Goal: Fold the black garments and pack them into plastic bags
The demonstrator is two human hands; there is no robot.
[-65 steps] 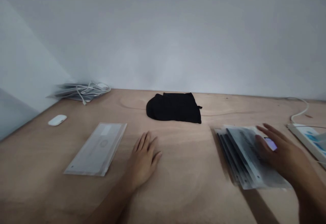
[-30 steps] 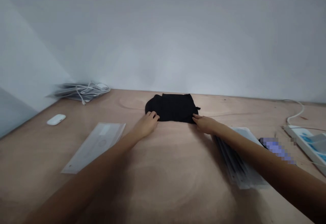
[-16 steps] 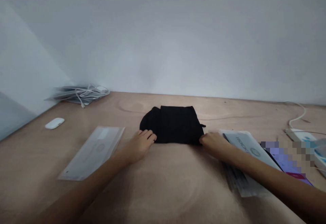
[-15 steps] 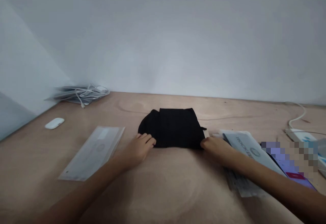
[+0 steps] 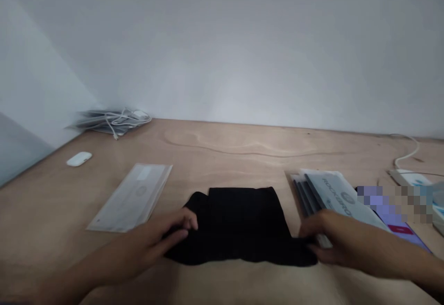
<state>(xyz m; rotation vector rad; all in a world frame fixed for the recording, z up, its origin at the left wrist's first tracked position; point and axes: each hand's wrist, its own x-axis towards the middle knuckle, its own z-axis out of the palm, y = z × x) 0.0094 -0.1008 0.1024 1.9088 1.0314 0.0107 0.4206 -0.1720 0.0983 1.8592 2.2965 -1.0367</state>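
A folded black cloth [image 5: 243, 226] lies on the wooden table in front of me, its near edge spread wide and its far part squared off. At its left side my left hand [image 5: 173, 228] has the fingers curled and the thumb beneath, closed on the fabric's edge. The near right corner is pinched between the thumb and fingers of my right hand [image 5: 329, 238]. What exact kind of cloth piece this is I cannot tell. Just beyond my right hand lies a stack of printed plastic packets [image 5: 333, 194], partly covered by that hand.
Left of the cloth rests a flat translucent packet [image 5: 135, 198]. Farther left is a small white case [image 5: 79, 158]. Grey bags with a white cable [image 5: 118, 121] sit in the back corner. On the right are a phone with a lit screen [image 5: 383, 212] and a white power strip [image 5: 412, 179].
The black cloth has come nearer to me, and its near part now spreads wider. Both hands have moved closer with it, the right one also outward.
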